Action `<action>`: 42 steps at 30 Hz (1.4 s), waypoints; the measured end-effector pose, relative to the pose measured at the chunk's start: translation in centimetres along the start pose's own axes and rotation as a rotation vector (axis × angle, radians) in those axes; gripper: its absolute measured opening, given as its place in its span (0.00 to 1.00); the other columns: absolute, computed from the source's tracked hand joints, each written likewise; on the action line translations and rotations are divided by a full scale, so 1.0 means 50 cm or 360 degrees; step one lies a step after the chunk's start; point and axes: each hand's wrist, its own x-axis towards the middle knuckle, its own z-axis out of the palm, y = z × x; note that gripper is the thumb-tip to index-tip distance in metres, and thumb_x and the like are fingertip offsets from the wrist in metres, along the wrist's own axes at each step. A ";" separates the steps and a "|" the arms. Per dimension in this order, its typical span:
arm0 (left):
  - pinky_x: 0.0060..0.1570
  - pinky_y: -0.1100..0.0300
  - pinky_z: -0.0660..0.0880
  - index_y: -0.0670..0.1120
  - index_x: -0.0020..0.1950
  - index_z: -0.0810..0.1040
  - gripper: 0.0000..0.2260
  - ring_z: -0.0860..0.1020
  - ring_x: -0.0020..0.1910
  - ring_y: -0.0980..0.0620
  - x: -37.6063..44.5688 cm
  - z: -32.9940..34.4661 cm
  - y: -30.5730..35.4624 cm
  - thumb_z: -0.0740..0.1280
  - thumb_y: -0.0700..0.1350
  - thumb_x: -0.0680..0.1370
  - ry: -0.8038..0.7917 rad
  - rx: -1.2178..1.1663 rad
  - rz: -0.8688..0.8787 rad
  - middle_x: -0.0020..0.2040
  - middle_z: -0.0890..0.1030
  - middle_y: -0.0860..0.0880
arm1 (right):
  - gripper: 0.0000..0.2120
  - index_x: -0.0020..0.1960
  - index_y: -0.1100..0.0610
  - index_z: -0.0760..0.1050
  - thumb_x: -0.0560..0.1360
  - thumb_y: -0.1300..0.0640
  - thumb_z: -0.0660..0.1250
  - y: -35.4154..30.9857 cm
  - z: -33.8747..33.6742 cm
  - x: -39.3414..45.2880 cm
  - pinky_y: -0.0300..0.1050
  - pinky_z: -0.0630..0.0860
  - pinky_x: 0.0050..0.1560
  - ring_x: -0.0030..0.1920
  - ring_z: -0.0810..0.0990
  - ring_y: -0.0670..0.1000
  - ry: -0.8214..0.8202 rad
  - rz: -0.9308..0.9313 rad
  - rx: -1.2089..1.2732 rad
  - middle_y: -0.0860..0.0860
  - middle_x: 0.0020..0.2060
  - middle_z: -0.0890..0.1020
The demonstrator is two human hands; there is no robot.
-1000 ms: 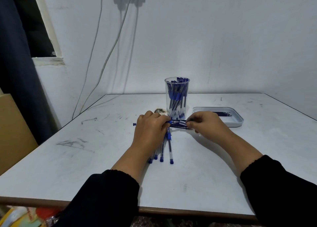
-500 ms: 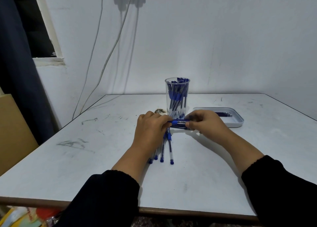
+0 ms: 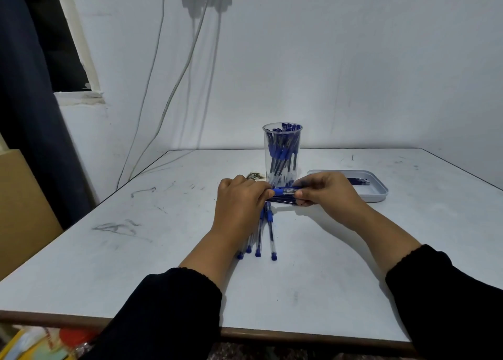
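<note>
The bundle of pens [image 3: 284,195] is dark blue, with one bright blue cap. The loose pens [image 3: 271,233] have clear barrels and blue ends. The cup [image 3: 282,142] is clear, blue showing through it. The tray [image 3: 379,196] is pale grey. The table [image 3: 326,264] is white, smudged with grey scribbles. The sleeves [image 3: 163,319] are black, the curtain [image 3: 24,114] dark navy.

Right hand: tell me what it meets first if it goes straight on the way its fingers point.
Probably the left hand: the right hand points leftward along the pen both hold, with only that short stretch between them.
</note>
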 end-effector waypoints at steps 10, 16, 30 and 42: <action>0.48 0.57 0.55 0.50 0.51 0.81 0.12 0.72 0.42 0.51 0.005 -0.007 0.007 0.59 0.51 0.81 -0.0047 0.0028 -0.0071 0.41 0.82 0.52 | 0.08 0.48 0.62 0.81 0.72 0.71 0.69 0.000 0.003 0.000 0.38 0.80 0.41 0.30 0.81 0.46 0.0006 -0.0049 -0.0055 0.53 0.31 0.82; 0.45 0.58 0.53 0.49 0.48 0.81 0.13 0.72 0.39 0.51 0.004 -0.011 0.010 0.58 0.51 0.82 -0.0052 0.0052 -0.0080 0.37 0.80 0.52 | 0.10 0.44 0.56 0.81 0.72 0.71 0.70 -0.001 0.005 -0.003 0.36 0.79 0.40 0.31 0.81 0.45 0.0011 -0.0080 -0.0043 0.49 0.31 0.83; 0.51 0.57 0.58 0.53 0.57 0.77 0.13 0.75 0.45 0.52 0.030 -0.007 -0.022 0.58 0.56 0.80 -0.0104 0.0048 -0.0072 0.44 0.81 0.55 | 0.08 0.54 0.62 0.76 0.77 0.69 0.64 -0.014 0.000 0.009 0.35 0.79 0.38 0.36 0.83 0.45 0.0312 -0.0170 0.0531 0.55 0.40 0.83; 0.64 0.51 0.57 0.50 0.74 0.62 0.34 0.65 0.68 0.47 0.195 0.023 -0.029 0.64 0.64 0.73 -0.0398 -0.0322 -0.0726 0.66 0.73 0.49 | 0.08 0.47 0.48 0.73 0.74 0.61 0.65 -0.192 -0.078 0.182 0.40 0.79 0.48 0.43 0.83 0.51 0.1149 -0.0825 0.0252 0.48 0.39 0.82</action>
